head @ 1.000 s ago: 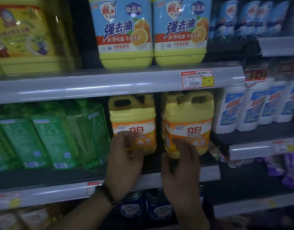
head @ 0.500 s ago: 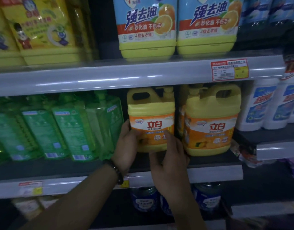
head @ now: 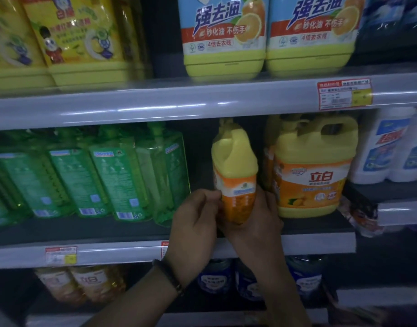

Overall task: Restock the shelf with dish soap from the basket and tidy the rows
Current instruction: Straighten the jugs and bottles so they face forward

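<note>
Both hands were on the soap jug [head: 235,166], narrow side out, near the front edge of the middle shelf [head: 108,253]: left hand [head: 197,223] curled, fingers pinching the label's left edge, right hand [head: 259,220] wrapped round the lower right side. Whether its base sat on the shelf, I couldn't tell. The job looked like a turn: label forward, base flat, lined up with the neighbouring jug [head: 313,171] without bumping it or the green bottles [head: 108,175].
</note>
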`<action>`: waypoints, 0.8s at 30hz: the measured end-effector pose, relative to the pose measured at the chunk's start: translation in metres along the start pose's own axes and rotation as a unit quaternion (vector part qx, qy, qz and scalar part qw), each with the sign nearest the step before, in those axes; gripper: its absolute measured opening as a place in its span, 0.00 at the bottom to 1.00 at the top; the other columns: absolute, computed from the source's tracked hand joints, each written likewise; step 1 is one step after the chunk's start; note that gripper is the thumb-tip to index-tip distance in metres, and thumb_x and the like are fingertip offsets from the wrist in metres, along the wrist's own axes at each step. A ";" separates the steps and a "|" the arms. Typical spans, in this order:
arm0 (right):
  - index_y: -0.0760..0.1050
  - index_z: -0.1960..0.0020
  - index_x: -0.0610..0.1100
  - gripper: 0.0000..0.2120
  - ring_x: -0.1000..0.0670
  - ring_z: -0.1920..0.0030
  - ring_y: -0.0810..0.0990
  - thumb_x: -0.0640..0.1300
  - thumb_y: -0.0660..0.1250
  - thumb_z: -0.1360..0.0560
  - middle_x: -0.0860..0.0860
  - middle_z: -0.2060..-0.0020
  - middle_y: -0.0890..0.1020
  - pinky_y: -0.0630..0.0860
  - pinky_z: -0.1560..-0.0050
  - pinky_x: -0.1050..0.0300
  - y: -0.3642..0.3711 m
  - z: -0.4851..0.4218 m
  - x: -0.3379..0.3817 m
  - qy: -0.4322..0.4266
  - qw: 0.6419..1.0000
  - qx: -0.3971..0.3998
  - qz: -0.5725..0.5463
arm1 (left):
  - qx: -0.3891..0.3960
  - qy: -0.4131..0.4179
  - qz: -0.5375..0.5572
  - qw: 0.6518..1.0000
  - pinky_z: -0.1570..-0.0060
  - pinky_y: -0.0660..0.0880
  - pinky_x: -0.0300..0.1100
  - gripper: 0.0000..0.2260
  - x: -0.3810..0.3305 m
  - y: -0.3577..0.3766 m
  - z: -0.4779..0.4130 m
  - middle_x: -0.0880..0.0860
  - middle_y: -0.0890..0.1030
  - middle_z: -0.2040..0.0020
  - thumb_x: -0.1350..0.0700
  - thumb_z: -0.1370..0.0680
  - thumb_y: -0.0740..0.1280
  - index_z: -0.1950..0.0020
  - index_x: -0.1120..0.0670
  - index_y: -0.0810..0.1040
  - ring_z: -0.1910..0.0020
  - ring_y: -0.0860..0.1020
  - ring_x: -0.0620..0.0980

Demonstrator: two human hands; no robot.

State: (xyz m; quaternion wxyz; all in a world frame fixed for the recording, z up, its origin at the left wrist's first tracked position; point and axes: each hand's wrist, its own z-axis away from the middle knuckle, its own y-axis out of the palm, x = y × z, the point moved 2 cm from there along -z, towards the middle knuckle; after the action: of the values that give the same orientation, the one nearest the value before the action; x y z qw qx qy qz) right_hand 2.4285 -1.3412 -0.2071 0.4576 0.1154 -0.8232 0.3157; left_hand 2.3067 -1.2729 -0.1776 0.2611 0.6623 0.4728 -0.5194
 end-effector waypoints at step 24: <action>0.80 0.32 0.45 0.23 0.43 0.40 0.82 0.50 0.79 0.25 0.47 0.38 0.83 0.80 0.40 0.47 -0.016 0.003 -0.030 -0.009 0.986 -0.148 0.071 | 0.075 -0.021 0.043 0.996 0.35 0.79 0.40 0.35 0.015 0.009 -0.032 0.43 0.82 0.34 0.60 0.25 0.78 0.22 0.47 0.66 0.36 0.80 0.39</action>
State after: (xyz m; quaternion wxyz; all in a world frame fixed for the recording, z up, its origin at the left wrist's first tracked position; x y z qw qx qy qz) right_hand 2.4511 -1.3585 -0.2260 0.4384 -0.0093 -0.8712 0.2209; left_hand 2.3292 -1.2442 -0.1829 0.2423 0.6886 0.3980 -0.5556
